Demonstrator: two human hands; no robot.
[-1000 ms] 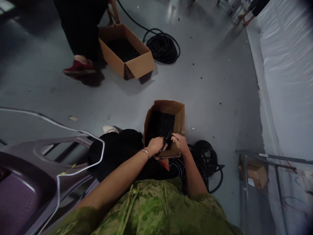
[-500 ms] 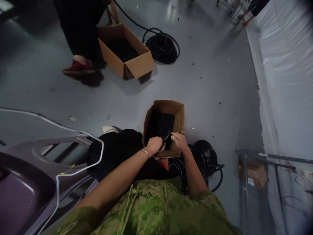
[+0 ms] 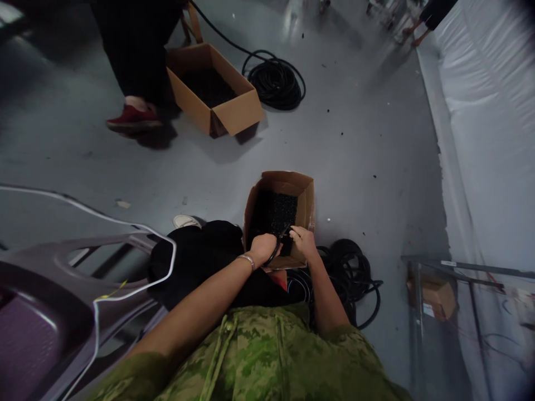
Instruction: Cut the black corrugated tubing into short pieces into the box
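Scissors [image 3: 275, 252] lie over the box [image 3: 309, 201], your left hand [image 3: 264, 248] wrapped around the handles, the place to grip. Expect them light and stiff. Your right hand [image 3: 304, 241] bends near the blades; whether it pinches anything, I can't tell.

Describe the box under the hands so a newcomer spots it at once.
Find the camouflage top at the bottom of the view. Just beyond it, an open cardboard box of black pieces is beneath the left hand and right hand. Unlike the carton by the red shoe, it has scissors over it.
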